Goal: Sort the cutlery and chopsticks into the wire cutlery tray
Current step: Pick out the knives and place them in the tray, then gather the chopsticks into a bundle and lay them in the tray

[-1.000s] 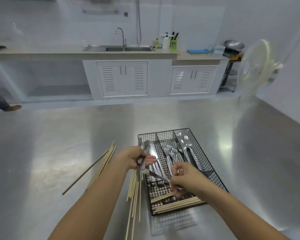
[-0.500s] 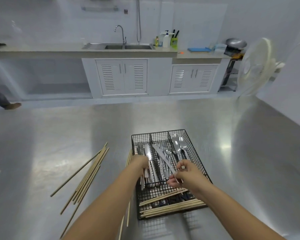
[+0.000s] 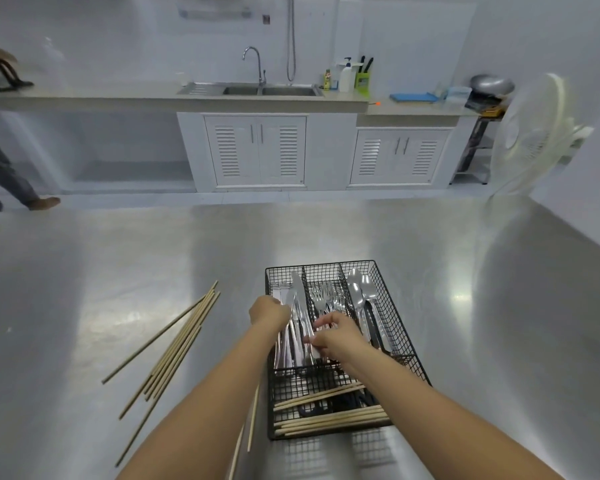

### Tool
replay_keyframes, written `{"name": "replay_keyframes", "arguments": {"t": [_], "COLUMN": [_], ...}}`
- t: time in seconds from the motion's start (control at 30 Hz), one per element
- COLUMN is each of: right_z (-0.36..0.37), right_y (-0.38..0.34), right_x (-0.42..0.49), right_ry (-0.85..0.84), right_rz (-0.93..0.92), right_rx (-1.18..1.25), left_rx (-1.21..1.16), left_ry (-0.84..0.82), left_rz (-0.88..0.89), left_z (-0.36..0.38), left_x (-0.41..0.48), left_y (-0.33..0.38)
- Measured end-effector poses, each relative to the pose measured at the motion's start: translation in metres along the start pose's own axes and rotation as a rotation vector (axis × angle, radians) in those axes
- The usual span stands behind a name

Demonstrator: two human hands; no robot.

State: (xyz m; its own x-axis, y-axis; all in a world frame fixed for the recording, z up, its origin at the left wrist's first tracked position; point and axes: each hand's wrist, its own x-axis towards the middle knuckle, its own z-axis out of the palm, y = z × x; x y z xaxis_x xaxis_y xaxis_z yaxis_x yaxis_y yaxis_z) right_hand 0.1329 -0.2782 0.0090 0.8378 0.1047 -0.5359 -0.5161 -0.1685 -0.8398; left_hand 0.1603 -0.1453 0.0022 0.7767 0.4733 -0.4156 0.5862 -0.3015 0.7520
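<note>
A black wire cutlery tray lies on the steel table in front of me. Its left slot holds knives, the middle slot forks, the right slot spoons. Wooden chopsticks lie across the near compartment. My left hand rests on the knives at the left slot, fingers curled down and partly hidden. My right hand pinches the handle of a knife lying in that same slot.
Loose chopsticks fan out on the table left of the tray, and two more lie beside my left forearm. A white fan stands at the far right edge. Another person's leg is at far left.
My left hand carried its bunch of knives from beside the tray into the left slot. My right hand swung its knife from crosswise to lengthwise and lowered it into that slot.
</note>
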Motion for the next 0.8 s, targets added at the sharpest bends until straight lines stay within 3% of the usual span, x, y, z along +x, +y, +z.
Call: {"name": "replay_keyframes", "arguments": {"t": [0.2,0.4,0.6,0.7,0.8], "right_z": [0.017,0.029,0.020,0.019,0.028], "right_y": [-0.006,-0.013,-0.017,-0.014,-0.010], "right_x": [0.012,0.024,0.022,0.010,-0.004], "right_ry": [0.113,0.087,-0.010,-0.027,-0.045], "right_rz": [-0.025,-0.070,0.020,-0.021,-0.049], "right_rx": [-0.244,-0.534,-0.421,-0.304,-0.158], "left_rx": [-0.135,-0.224,-0.228,-0.071,0.232], "left_ry": [0.124,0.198,0.161,0.104,0.166], "left_rz": [0.058,0.066,-0.056,-0.101,-0.057], "left_z": [-0.013,-0.049,-0.093,-0.106,-0.119], "left_x": [0.002,0.009,0.012,0.009,0.004], "left_y": [-0.010,-0.031,-0.071,-0.085,-0.094]}}
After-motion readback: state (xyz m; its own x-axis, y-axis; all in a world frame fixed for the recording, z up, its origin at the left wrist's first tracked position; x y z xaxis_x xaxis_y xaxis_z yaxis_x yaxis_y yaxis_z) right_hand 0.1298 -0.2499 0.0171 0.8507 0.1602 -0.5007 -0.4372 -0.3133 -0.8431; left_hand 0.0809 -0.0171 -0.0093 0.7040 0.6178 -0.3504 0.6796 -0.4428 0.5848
